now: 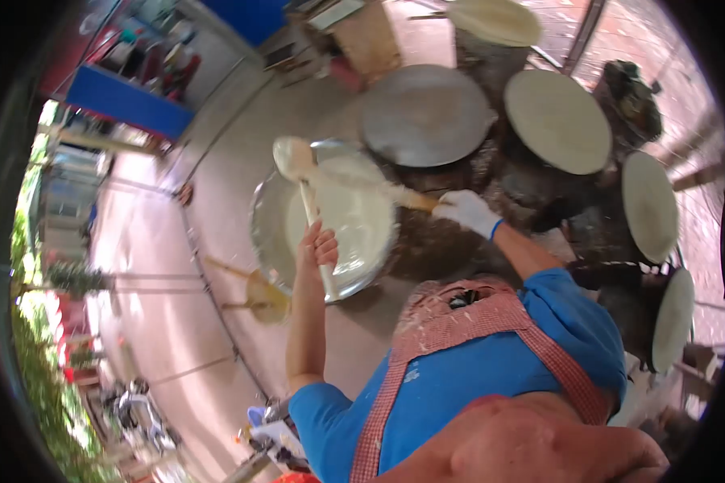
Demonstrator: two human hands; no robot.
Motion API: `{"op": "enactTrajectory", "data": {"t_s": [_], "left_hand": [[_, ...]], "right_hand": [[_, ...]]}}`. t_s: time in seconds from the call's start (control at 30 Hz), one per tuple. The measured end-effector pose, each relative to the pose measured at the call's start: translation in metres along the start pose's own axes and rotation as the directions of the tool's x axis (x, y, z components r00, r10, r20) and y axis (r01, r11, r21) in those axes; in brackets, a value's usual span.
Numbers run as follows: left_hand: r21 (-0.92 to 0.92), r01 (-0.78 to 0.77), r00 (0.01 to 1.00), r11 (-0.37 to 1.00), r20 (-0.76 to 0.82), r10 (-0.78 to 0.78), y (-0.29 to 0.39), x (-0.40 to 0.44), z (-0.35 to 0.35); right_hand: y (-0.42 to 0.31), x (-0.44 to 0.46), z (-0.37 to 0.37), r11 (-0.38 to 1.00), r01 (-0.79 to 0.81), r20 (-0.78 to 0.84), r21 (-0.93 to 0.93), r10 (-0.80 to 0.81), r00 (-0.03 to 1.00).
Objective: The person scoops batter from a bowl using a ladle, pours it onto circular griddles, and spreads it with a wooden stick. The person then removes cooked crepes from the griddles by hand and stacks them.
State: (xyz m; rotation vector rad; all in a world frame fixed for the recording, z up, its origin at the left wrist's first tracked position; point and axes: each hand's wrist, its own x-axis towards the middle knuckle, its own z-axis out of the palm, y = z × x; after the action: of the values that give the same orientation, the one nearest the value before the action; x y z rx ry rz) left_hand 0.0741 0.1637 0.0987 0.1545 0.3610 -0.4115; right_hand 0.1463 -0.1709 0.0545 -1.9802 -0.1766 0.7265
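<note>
My left hand, bare, is closed around the pale handle of a ladle, whose bowl, coated in white batter, is raised over the basin's far left edge. My right hand wears a white glove and grips the wooden handle of a long flat spatula. Its blade, smeared with batter and somewhat blurred, reaches left toward the ladle; whether they touch I cannot tell. Beneath both tools stands a large metal basin of creamy white batter.
A bare grey round griddle stands beyond my right hand. Farther right are several pale-topped rounds, including one griddle and another. A yellowish vessel with wooden sticks lies left of the basin. A dark cable crosses the floor.
</note>
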Motion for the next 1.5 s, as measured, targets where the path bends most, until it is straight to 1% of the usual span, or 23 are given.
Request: {"op": "enactTrajectory", "data": {"t_s": [0.07, 0.1, 0.2, 0.27, 0.37, 0.47, 0.53, 0.6, 0.7, 0.73, 0.77, 0.87, 0.93, 0.97, 1.0, 1.07, 1.13, 1.2, 1.27, 1.33, 1.43, 1.47, 1.5], "left_hand": [[-0.244, 0.185, 0.983, 0.952, 0.028, -0.184, -0.015, 0.050, -0.020], [-0.468, 0.303, 0.948, 0.830, 0.060, -0.313, -0.020, 0.066, -0.026], [-0.520, 0.310, 0.940, 0.796, 0.042, -0.338, -0.057, 0.120, -0.018], [-0.374, 0.364, 0.931, 0.853, 0.127, -0.341, -0.079, 0.154, 0.003], [0.131, 0.187, 0.982, 0.974, -0.044, -0.183, -0.070, 0.211, 0.014], [0.789, -0.003, 0.970, 0.614, -0.147, 0.194, -0.069, 0.259, 0.062], [0.817, -0.010, 0.949, 0.576, -0.174, 0.263, -0.076, 0.299, 0.068], [0.848, -0.016, 0.923, 0.529, -0.191, 0.333, -0.068, 0.347, 0.055], [0.922, -0.109, 0.923, 0.370, -0.044, 0.381, -0.042, 0.404, -0.005], [0.965, -0.118, 0.739, -0.233, 0.242, 0.629, -0.034, 0.407, -0.021], [0.688, 0.084, 0.512, -0.721, 0.591, 0.624, -0.028, 0.406, -0.031], [0.633, 0.279, 0.710, -0.723, 0.371, 0.599, -0.023, 0.365, 0.008], [0.663, 0.245, 0.728, -0.708, 0.356, 0.585, -0.027, 0.361, 0.026], [0.678, 0.215, 0.748, -0.703, 0.348, 0.565, -0.028, 0.357, 0.031], [0.672, 0.226, 0.751, -0.705, 0.340, 0.566, -0.027, 0.354, 0.038], [0.788, -0.012, 0.512, -0.616, 0.534, 0.673, -0.015, 0.352, 0.062], [0.731, -0.173, 0.443, -0.660, 0.656, 0.611, 0.002, 0.321, 0.072], [0.672, -0.345, 0.371, -0.656, 0.739, 0.562, 0.007, 0.292, 0.048], [0.737, -0.355, 0.547, -0.575, 0.662, 0.512, 0.006, 0.264, -0.007], [0.990, 0.056, 0.846, -0.127, 0.021, 0.533, -0.019, 0.204, -0.018], [0.934, -0.024, 0.748, -0.355, 0.252, 0.614, -0.028, 0.169, -0.095], [0.993, -0.041, 0.761, -0.111, 0.103, 0.641, -0.039, 0.156, -0.087], [0.989, -0.032, 0.778, 0.141, -0.064, 0.625, -0.044, 0.143, -0.083]], "right_hand": [[0.073, -0.012, -0.016, 0.915, 0.197, -0.121, -0.351, -0.253, 0.960], [0.091, -0.030, -0.031, 0.908, 0.136, -0.151, -0.396, -0.211, 0.966], [0.129, -0.080, -0.069, 0.910, -0.019, -0.300, -0.413, -0.117, 0.947], [0.147, -0.096, -0.108, 0.846, -0.236, -0.432, -0.478, 0.007, 0.902], [0.149, -0.080, -0.155, 0.919, -0.273, -0.636, -0.286, 0.031, 0.771], [0.118, -0.040, -0.173, 0.937, 0.040, -0.713, -0.347, -0.291, 0.638], [0.094, -0.005, -0.170, 0.856, 0.146, -0.605, -0.496, -0.462, 0.649], [0.080, 0.040, -0.158, 0.814, -0.099, -0.506, -0.572, -0.256, 0.823], [0.094, 0.068, -0.155, 0.829, -0.143, -0.535, -0.541, -0.207, 0.819], [0.104, 0.076, -0.162, 0.856, -0.129, -0.546, -0.501, -0.196, 0.815], [0.122, 0.082, -0.171, 0.921, 0.021, -0.597, -0.390, -0.270, 0.755], [0.107, 0.088, -0.164, 0.860, 0.202, -0.566, 0.469, 0.117, 0.816], [0.089, 0.117, -0.140, 0.917, 0.257, -0.628, 0.304, -0.010, 0.778], [0.126, 0.153, -0.138, 0.945, 0.161, -0.584, -0.286, -0.305, 0.752], [0.118, 0.143, -0.141, 0.948, 0.162, -0.580, -0.274, -0.297, 0.758], [0.072, 0.119, -0.155, 0.824, -0.227, -0.567, -0.519, -0.133, 0.813], [0.093, 0.131, -0.154, 0.979, -0.010, -0.617, -0.202, -0.120, 0.778], [0.065, 0.149, -0.115, 0.783, -0.041, -0.380, 0.621, 0.346, 0.858], [0.080, 0.198, -0.091, 0.939, 0.345, -0.587, 0.013, -0.272, 0.763], [0.060, 0.183, -0.115, 0.877, 0.062, -0.523, -0.476, -0.340, 0.782], [0.066, 0.144, -0.136, 0.924, 0.077, -0.623, -0.376, -0.313, 0.717], [0.066, 0.137, -0.132, 0.997, 0.017, -0.633, 0.081, 0.038, 0.773], [0.069, 0.128, -0.122, 0.848, -0.070, -0.475, 0.526, 0.361, 0.802]]}}
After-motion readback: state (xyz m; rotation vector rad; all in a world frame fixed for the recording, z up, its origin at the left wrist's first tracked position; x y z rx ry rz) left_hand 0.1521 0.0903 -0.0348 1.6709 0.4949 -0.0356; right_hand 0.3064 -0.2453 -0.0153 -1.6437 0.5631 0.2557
